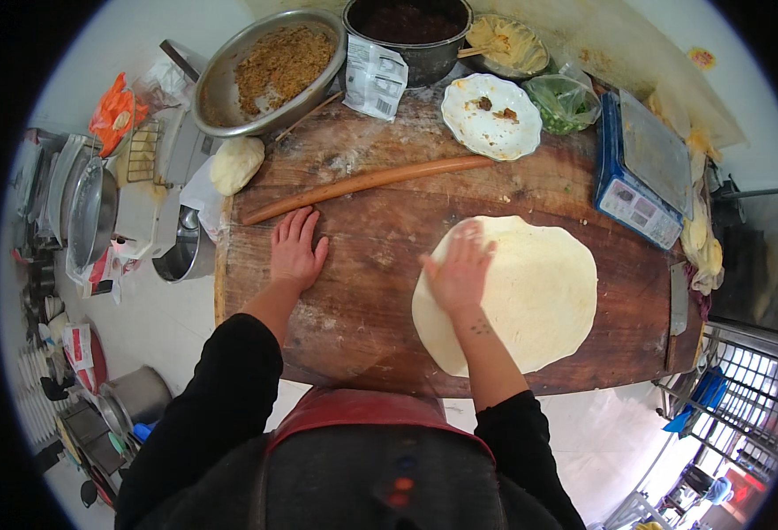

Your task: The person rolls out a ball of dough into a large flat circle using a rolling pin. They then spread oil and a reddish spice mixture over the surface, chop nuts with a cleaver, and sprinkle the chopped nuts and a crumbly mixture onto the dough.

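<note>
A large sheet of rolled-out dough (541,298) lies flat on the wooden table (362,311), right of the middle. My right hand (458,275) rests palm down over the left part of the sheet, slightly blurred, its fingers apart and nothing in them. Farther left, my left hand (296,248) is spread on the bare wood. Its fingertips reach close to a long wooden rolling pin (369,184), which lies at a slant across the table; whether they touch it I cannot tell. A rounded lump of dough (236,165) sits at the table's left edge.
Along the back stand a metal basin of brown crumbly filling (220,86), a dark pot (429,63), a bowl of yellowish paste (511,46) and a scalloped white plate (462,132). At right are a blue scale (627,179), a bag of chopped greens (564,103) and a flat metal blade (678,298).
</note>
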A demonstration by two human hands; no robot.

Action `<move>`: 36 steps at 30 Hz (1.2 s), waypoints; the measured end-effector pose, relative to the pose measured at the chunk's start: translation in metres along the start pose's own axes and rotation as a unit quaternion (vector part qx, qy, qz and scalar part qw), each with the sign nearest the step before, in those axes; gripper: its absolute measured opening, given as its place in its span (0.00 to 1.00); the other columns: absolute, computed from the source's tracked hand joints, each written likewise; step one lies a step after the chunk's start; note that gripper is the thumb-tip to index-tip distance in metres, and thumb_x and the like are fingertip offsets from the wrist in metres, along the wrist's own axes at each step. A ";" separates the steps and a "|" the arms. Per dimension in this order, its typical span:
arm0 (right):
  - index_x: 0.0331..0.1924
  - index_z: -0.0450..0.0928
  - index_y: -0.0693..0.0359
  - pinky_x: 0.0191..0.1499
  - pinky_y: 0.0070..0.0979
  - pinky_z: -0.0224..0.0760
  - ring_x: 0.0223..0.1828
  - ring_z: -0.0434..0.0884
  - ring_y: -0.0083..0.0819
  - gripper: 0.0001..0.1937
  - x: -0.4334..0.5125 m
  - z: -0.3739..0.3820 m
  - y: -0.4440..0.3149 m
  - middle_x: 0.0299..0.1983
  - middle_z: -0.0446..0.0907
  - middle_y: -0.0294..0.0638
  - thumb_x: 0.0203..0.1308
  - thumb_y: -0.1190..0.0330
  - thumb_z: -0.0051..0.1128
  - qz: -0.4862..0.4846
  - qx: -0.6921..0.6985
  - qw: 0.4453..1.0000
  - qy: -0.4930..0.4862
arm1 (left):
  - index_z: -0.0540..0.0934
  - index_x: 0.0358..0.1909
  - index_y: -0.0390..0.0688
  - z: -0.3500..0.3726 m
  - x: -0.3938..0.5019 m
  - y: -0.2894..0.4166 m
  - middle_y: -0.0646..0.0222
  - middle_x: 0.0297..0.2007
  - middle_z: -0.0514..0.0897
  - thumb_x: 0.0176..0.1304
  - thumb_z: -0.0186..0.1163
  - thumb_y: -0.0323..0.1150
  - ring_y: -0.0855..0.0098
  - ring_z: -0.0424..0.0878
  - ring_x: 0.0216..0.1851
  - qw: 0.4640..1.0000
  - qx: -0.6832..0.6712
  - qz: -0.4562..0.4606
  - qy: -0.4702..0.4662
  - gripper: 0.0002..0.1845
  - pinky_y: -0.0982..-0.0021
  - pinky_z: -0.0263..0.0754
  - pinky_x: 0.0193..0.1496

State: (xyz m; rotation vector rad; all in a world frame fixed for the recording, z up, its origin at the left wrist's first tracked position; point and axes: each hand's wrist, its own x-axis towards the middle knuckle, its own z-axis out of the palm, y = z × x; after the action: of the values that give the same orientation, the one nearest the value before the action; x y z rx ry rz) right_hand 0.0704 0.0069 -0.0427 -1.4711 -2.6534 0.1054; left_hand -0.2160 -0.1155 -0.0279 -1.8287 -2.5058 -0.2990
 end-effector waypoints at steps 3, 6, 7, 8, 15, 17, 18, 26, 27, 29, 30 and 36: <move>0.71 0.61 0.65 0.75 0.58 0.37 0.78 0.48 0.43 0.41 -0.037 -0.019 -0.022 0.74 0.58 0.47 0.66 0.40 0.44 -0.169 0.040 0.984 -0.036 | 0.68 0.67 0.47 -0.003 0.001 0.000 0.67 0.68 0.66 0.68 0.54 0.46 0.60 0.59 0.71 1.000 0.009 -0.010 -0.015 0.28 0.53 0.51 0.72; 0.69 0.64 0.64 0.75 0.56 0.37 0.78 0.48 0.41 0.37 -0.074 -0.047 -0.019 0.75 0.58 0.43 0.67 0.43 0.46 -0.266 0.071 0.950 -0.147 | 0.68 0.67 0.47 -0.003 0.000 -0.001 0.67 0.68 0.66 0.68 0.54 0.46 0.60 0.59 0.71 1.000 0.003 -0.003 -0.009 0.28 0.52 0.50 0.72; 0.68 0.65 0.63 0.75 0.54 0.41 0.77 0.51 0.42 0.34 -0.088 -0.057 -0.015 0.73 0.60 0.45 0.68 0.45 0.46 -0.275 0.092 0.948 -0.129 | 0.67 0.68 0.47 -0.002 0.000 -0.001 0.67 0.69 0.66 0.68 0.54 0.46 0.60 0.59 0.71 1.000 -0.001 -0.008 -0.015 0.28 0.52 0.50 0.72; 0.67 0.67 0.63 0.74 0.51 0.45 0.76 0.55 0.42 0.32 -0.101 -0.065 -0.009 0.72 0.62 0.46 0.69 0.48 0.46 -0.285 0.108 0.942 -0.143 | 0.67 0.68 0.48 -0.001 -0.001 -0.001 0.68 0.69 0.66 0.68 0.54 0.46 0.60 0.59 0.71 1.000 -0.007 0.000 -0.003 0.29 0.52 0.51 0.72; 0.44 0.84 0.60 0.35 0.28 0.76 0.28 0.81 0.26 0.16 -0.029 -0.035 0.048 0.30 0.85 0.42 0.70 0.58 0.50 0.119 0.364 0.898 -0.217 | 0.68 0.67 0.48 0.001 -0.001 -0.001 0.68 0.68 0.66 0.67 0.55 0.46 0.60 0.60 0.71 1.000 -0.009 0.001 0.010 0.28 0.51 0.52 0.72; 0.38 0.85 0.57 0.49 0.43 0.75 0.43 0.83 0.50 0.12 0.022 -0.022 0.066 0.38 0.84 0.51 0.60 0.66 0.48 0.054 0.274 0.931 -0.233 | 0.69 0.66 0.48 0.000 -0.001 -0.001 0.68 0.68 0.67 0.66 0.56 0.46 0.60 0.60 0.70 1.000 -0.005 -0.004 0.009 0.28 0.52 0.52 0.71; 0.36 0.85 0.58 0.48 0.44 0.75 0.40 0.83 0.49 0.11 0.045 -0.023 0.077 0.35 0.84 0.51 0.56 0.69 0.49 -0.030 0.176 0.967 -0.181 | 0.69 0.66 0.48 0.000 0.000 -0.001 0.68 0.68 0.67 0.66 0.56 0.46 0.60 0.61 0.70 1.000 -0.004 -0.006 0.013 0.28 0.52 0.53 0.71; 0.62 0.70 0.60 0.72 0.50 0.49 0.70 0.64 0.40 0.24 0.009 -0.057 0.021 0.64 0.71 0.46 0.67 0.57 0.48 -0.175 0.061 0.983 0.018 | 0.70 0.66 0.48 -0.001 -0.001 0.000 0.66 0.66 0.69 0.65 0.58 0.43 0.58 0.62 0.69 0.999 -0.024 -0.001 0.026 0.28 0.52 0.54 0.71; 0.66 0.67 0.60 0.75 0.53 0.39 0.75 0.57 0.37 0.29 0.005 -0.052 0.020 0.70 0.65 0.43 0.68 0.51 0.47 -0.223 0.107 0.967 -0.065 | 0.69 0.66 0.48 -0.001 0.000 0.000 0.66 0.67 0.69 0.65 0.58 0.43 0.58 0.62 0.69 0.999 -0.023 0.003 0.026 0.28 0.52 0.54 0.71; 0.69 0.63 0.60 0.76 0.53 0.36 0.76 0.56 0.38 0.36 0.004 -0.035 0.039 0.72 0.62 0.43 0.64 0.45 0.50 -0.207 0.092 0.972 -0.062 | 0.69 0.66 0.48 0.000 0.002 0.000 0.66 0.67 0.68 0.65 0.58 0.43 0.58 0.62 0.69 0.999 -0.020 0.007 0.028 0.28 0.52 0.54 0.70; 0.71 0.61 0.61 0.76 0.53 0.35 0.76 0.55 0.38 0.39 0.007 -0.027 0.061 0.74 0.60 0.43 0.63 0.42 0.52 -0.197 0.091 0.975 -0.048 | 0.69 0.66 0.48 0.000 0.001 0.000 0.66 0.67 0.68 0.65 0.58 0.43 0.58 0.62 0.69 1.000 -0.018 0.005 0.023 0.28 0.52 0.54 0.70; 0.72 0.60 0.59 0.76 0.51 0.39 0.77 0.55 0.37 0.36 0.011 -0.014 0.192 0.74 0.59 0.43 0.66 0.46 0.50 0.053 -0.048 0.995 0.066 | 0.68 0.66 0.47 0.001 -0.001 -0.002 0.65 0.67 0.67 0.65 0.57 0.43 0.57 0.61 0.69 1.000 -0.016 0.001 0.012 0.29 0.51 0.53 0.70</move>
State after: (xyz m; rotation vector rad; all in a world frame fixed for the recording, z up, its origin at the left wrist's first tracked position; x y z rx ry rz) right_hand 0.2283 0.1180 -0.0499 -1.5875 -2.5096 -0.1099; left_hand -0.2171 -0.1168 -0.0295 -1.8275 -2.4972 -0.3611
